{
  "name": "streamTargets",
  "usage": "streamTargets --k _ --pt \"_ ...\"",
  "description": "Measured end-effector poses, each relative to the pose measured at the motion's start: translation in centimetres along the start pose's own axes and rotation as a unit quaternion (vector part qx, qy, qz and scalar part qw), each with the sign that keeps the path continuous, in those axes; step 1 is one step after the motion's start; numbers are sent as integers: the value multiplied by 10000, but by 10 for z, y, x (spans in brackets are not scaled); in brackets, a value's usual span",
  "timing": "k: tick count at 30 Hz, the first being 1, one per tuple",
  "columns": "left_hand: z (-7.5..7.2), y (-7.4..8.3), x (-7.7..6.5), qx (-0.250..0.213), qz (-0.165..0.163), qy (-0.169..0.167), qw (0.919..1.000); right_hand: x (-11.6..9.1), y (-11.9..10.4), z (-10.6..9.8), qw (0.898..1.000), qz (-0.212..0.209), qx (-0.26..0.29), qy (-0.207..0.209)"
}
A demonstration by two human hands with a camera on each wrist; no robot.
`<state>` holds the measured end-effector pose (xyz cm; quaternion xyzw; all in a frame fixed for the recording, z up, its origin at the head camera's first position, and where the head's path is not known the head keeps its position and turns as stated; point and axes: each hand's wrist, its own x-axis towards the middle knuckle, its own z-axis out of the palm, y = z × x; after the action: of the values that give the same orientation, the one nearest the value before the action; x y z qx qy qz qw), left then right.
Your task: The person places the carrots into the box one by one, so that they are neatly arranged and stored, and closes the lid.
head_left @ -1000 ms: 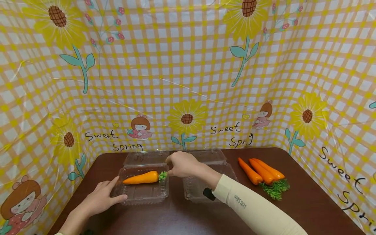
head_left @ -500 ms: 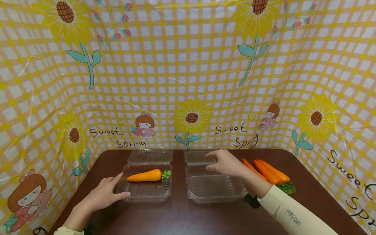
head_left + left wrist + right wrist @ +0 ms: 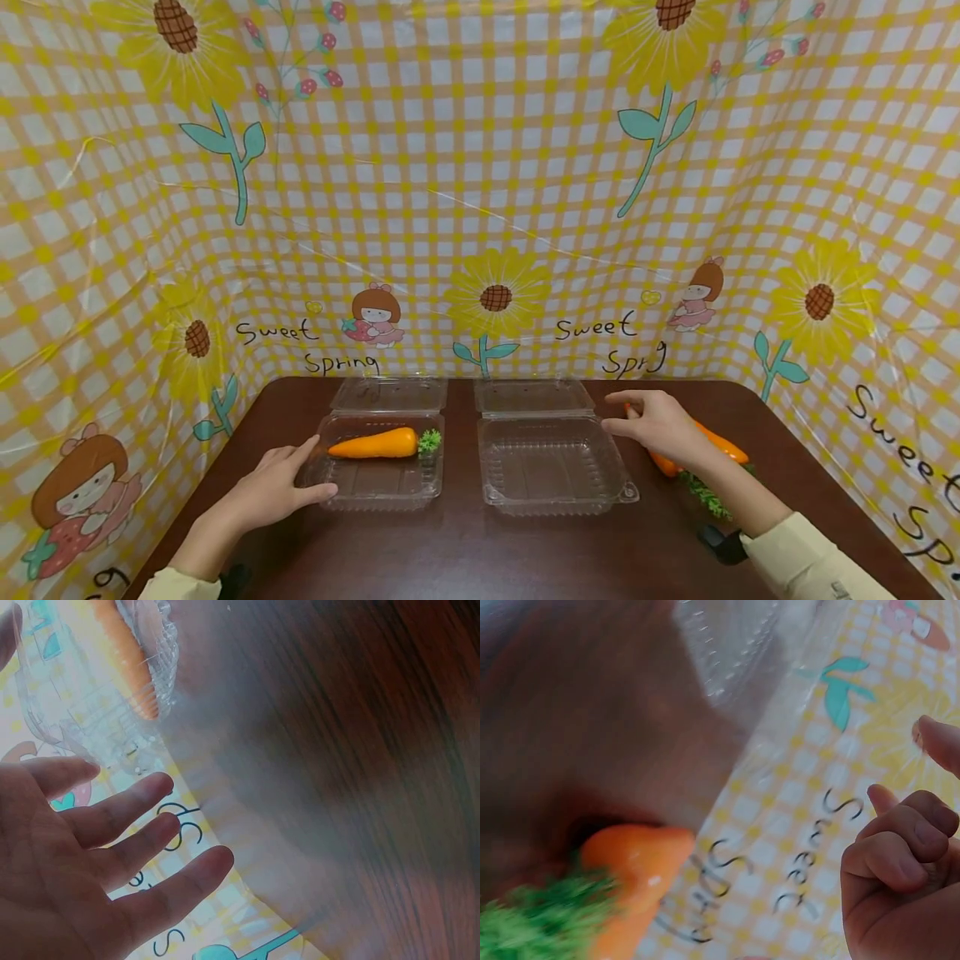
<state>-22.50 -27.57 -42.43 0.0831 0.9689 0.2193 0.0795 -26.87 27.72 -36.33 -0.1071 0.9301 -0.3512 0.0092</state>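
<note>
An orange carrot (image 3: 375, 444) with a green leafy top lies in the left clear plastic clamshell box (image 3: 386, 502), whose lid is folded back. My left hand (image 3: 277, 487) is at that box's left side, fingers spread and thumb at the near corner; whether it touches is hard to tell. In the left wrist view its fingers (image 3: 146, 859) are extended. Over the pile of carrots (image 3: 723, 446) at the right, my right hand (image 3: 663, 425) hovers, thumb and index finger apart, holding nothing. The right wrist view shows the other fingers (image 3: 904, 832) curled and a carrot (image 3: 649, 859) below.
A second clear clamshell box (image 3: 555, 467), lid back, stands in the middle with nothing in it. The brown table (image 3: 480, 550) is bounded by a checked flower-print cloth (image 3: 495, 200) at the back and sides.
My right hand has moved right, from the leafy end of the boxed carrot, across the second box, to the carrot pile. My left hand stays at the left box. The view shifts slightly.
</note>
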Motion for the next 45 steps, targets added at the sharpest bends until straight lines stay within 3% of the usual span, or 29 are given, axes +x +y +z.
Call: streamTargets --k 5,8,12,27,36,45 --pt "1 0 1 -117 -11 -32 9999 -12 20 -6 9987 382 -280 193" --pt "0 1 0 -101 -13 -60 9999 -17 33 -7 9977 609 -183 229" --pt "-3 3 -1 19 -18 -49 10000 -22 48 -9 9972 697 -156 231" --pt "-6 8 -2 176 -74 -33 9998 -33 90 -8 9898 980 -930 446" --pt "-9 9 0 74 -16 -14 10000 -31 98 -5 9876 982 -1093 562" --pt "-6 7 -1 135 -59 -66 9999 -28 101 0 9869 933 -1253 411"
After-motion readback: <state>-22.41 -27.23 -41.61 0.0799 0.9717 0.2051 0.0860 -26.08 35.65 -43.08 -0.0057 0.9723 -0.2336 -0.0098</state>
